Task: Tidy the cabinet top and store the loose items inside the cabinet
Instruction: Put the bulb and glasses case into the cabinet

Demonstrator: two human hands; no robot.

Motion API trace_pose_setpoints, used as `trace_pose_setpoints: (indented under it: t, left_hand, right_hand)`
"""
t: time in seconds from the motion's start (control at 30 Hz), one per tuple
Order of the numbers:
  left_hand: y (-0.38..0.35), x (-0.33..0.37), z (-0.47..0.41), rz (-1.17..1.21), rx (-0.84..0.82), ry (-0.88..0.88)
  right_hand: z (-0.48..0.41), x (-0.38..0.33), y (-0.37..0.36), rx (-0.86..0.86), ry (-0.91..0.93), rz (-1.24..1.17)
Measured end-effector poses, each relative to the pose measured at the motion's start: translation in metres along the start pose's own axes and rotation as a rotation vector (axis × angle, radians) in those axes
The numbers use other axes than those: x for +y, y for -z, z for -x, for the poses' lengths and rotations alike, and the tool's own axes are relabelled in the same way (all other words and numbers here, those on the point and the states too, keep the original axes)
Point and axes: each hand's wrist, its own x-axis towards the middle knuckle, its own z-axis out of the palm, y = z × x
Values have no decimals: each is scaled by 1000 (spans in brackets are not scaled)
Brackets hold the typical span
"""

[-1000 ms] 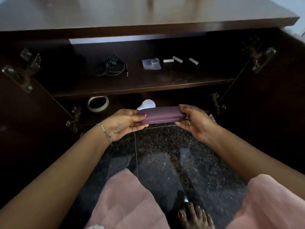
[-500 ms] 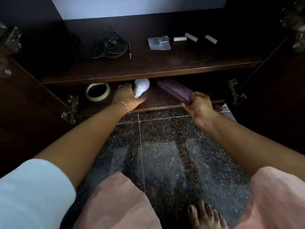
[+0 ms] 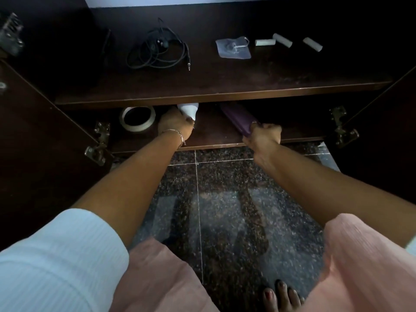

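Now left fingers (image 3: 178, 117) clasp the smooth bulb (image 3: 188, 108), right fingers (image 3: 266, 129) the oblong purple case (image 3: 238, 117).

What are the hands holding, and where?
The left hand grips the light bulb by its narrow end; the right hand grips the purple case at its near end.

A thin chain bracelet (image 3: 177, 135) with small links circles the wrist of the left hand (image 3: 174, 124). Up the arm from the bracelet, a pale ribbed sleeve (image 3: 56, 255) (white, faintly blue in this light). Below the bracelet, a pink crinkled garment (image 3: 157, 278) covers both knees; bare toes (image 3: 281, 296) wear dark red polish.
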Motion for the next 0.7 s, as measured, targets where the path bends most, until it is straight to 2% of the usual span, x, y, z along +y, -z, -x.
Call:
trace_pose_setpoints:
  t: [0.13,0.43,0.57,0.7]
  left_hand:
    - [3,-9,-3,11,62,30]
    - [9,-19,-2,135,-10,44]
    - [9,-20,7,223,18,46]
    - [20,-14,29,252,35,21]
  right_hand:
    - [0,0,-14,-7,62,183]
    - [11,-5,-29,-91,28,134]
    - [-8,7,-23,-79,81,172]
    - [33,-10,-5,-104,76,186]
